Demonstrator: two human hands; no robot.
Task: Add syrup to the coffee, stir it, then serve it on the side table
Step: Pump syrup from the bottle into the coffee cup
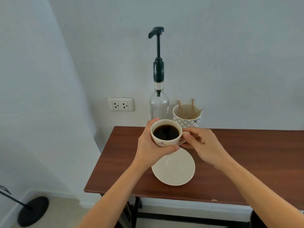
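Above the tabletop, near its back left corner, a cream ceramic coffee cup is being held clear of its saucer, which is lying empty toward the front edge.

Item: cup, nearly full of black coffee. Judged rigid, glazed, smooth-walled and breakable; moderately heavy with its contents, the liquid being liable to slop if tilted. It is being kept level.

Grip, left hand: closed around the cup's body, fingers behind the far wall, thumb under the near side.

Grip, right hand: pinched on the handle, thumb and fingers clenched on it.

Handling note: handle and body together are being judged the soundest hold; the rim is best left untouched.

Item: syrup bottle, clear glass with a tall dark pump, standing at the back edge just behind the cup. The spout is pointing left, well above the cup. Judged tall and top-heavy; the head would be pressed straight down. How much syrup it holds cannot be told.

Item: patterned pot of wooden stirrers, just beside the bottle at the back edge. Stirrers are judged light and thin.

The side table is not being seen.
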